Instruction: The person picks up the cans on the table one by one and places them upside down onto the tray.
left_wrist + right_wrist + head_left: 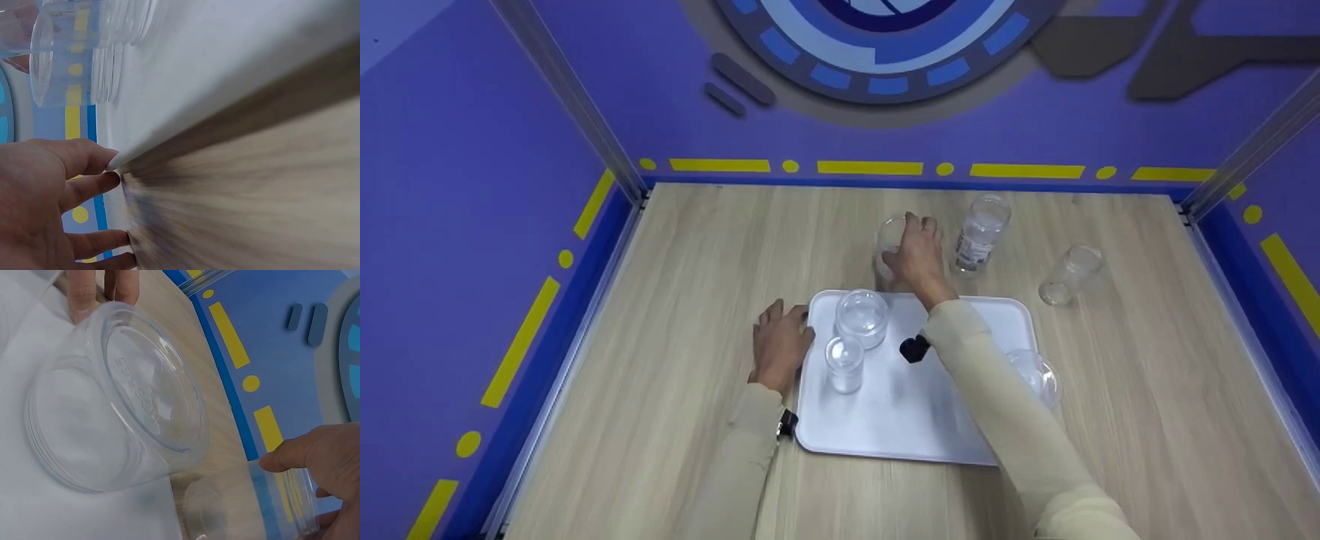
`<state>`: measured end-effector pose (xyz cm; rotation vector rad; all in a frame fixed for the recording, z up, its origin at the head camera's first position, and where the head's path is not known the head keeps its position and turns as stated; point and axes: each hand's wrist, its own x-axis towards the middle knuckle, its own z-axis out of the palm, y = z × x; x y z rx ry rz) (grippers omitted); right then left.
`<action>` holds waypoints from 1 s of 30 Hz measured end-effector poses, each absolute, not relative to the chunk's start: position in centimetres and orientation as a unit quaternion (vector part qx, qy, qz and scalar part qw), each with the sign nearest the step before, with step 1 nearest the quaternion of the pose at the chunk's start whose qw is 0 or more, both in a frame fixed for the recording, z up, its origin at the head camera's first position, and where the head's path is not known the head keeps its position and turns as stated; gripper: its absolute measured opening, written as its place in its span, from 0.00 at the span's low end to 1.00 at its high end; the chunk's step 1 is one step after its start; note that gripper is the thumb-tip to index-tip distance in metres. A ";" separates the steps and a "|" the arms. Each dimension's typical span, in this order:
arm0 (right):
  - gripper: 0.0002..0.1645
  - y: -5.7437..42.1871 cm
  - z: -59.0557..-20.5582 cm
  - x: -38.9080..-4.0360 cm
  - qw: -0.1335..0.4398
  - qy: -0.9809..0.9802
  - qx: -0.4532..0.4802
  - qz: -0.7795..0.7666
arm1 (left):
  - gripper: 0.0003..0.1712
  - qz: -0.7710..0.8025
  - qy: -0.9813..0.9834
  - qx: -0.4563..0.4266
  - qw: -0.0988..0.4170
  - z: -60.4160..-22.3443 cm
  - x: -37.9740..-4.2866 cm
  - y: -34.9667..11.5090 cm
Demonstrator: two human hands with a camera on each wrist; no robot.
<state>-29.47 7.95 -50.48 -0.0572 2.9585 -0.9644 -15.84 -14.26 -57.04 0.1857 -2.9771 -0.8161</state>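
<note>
My right hand grips a clear jar behind the tray, its threaded mouth up. In the right wrist view the thumb lies along that jar's side; some fingers are hidden behind it. My left hand is at the left edge of the white tray. Its thumb and index finger pinch the rim in the left wrist view, while the other fingers spread downward beside it. On the tray a wide clear jar stands upside down. A narrower clear jar is just in front, also mouth down.
A clear dish or jar is at the tray's right edge, partly hidden by the right forearm. Behind the tray stands a clear bottle with a printed label. Another clear jar is farther right. Blue-violet walls enclose the wooden table.
</note>
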 end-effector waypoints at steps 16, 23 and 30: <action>0.52 8.6 -49.6 -28.9 -0.016 0.946 -0.019 -0.324 | 0.21 -0.271 -0.961 0.061 0.017 -57.2 -15.9 -14.4; 0.52 8.9 -49.0 -28.5 -0.020 0.941 -0.015 -0.338 | 0.22 -0.262 -0.963 0.065 0.013 -57.2 -16.0 -14.3; 0.53 9.2 -48.4 -28.1 -0.026 0.940 -0.001 -0.341 | 0.23 -0.255 -0.964 0.067 0.010 -57.2 -16.1 -14.3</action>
